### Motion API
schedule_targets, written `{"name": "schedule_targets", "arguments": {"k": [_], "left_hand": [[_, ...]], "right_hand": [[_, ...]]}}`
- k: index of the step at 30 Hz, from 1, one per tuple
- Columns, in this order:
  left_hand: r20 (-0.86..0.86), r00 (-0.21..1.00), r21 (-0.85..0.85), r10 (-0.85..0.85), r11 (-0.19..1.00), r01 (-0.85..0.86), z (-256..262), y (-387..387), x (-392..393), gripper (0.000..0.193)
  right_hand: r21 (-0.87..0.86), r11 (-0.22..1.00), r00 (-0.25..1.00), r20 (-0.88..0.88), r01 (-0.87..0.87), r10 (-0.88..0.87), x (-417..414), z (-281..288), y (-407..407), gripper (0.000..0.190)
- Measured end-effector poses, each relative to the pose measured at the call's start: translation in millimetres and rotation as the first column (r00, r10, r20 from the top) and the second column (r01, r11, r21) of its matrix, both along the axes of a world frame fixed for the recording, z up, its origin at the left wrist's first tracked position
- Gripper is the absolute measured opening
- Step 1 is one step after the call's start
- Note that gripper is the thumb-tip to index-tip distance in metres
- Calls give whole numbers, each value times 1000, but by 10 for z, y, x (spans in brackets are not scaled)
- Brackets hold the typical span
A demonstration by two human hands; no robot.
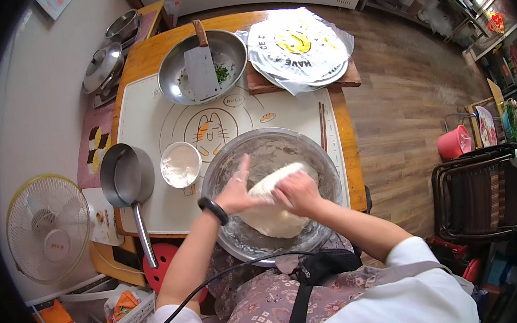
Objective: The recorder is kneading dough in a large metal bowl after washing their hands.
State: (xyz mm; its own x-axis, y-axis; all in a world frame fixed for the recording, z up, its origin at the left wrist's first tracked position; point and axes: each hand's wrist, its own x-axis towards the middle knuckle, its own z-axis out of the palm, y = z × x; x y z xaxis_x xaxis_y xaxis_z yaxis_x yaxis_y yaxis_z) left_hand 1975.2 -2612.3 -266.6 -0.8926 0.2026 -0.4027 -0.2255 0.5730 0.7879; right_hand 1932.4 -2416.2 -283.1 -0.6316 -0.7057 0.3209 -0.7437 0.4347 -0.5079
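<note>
A large metal mixing bowl (327, 167) stands at the table's near edge, its inner wall coated with flour. Inside it lies a big lump of pale dough (275, 224), with one part raised into a thick fold. My right hand (298, 194) is curled over this fold and grips it. At the dough's left side is my left hand (238, 194), fingers spread and thumb pointing towards the fold; whether the thumb touches the dough is hard to tell. A black band (213, 209) circles my left wrist. A white bowl of flour (181, 165) sits left of the mixing bowl.
A saucepan (127, 176) stands at the left, its handle overhanging the table edge. Behind, a cleaver (202, 72) rests across a metal basin (171, 84) holding chopped greens. Plastic-covered plates (297, 49) sit on a wooden board (259, 83). Chopsticks (322, 127) lie at right.
</note>
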Motion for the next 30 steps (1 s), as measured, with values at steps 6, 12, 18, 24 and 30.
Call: {"name": "schedule_targets", "arguments": {"k": [6,12,18,24,30], "left_hand": [[-367,914,-633,-171,766,-110,-636,951,672,69],[-104,994,-657,45,747,-102,-590,757,59,95],[20,987,-118,157,981,-153,-494,260,-182,103],[382,785,384,487,689,-614,-549,276,714,87],[731,620,373,286,593,-714,-3,872,795,77]], "right_hand": [[16,977,973,95,211,-211,359,-116,-39,27],[10,990,981,130,142,-142,-336,-575,-371,19],[-246,914,941,187,324,-283,-458,-385,-549,14],[296,747,641,385,595,-664,-47,-409,211,63],[352,874,847,293,337,-444,-565,-140,-246,30]]}}
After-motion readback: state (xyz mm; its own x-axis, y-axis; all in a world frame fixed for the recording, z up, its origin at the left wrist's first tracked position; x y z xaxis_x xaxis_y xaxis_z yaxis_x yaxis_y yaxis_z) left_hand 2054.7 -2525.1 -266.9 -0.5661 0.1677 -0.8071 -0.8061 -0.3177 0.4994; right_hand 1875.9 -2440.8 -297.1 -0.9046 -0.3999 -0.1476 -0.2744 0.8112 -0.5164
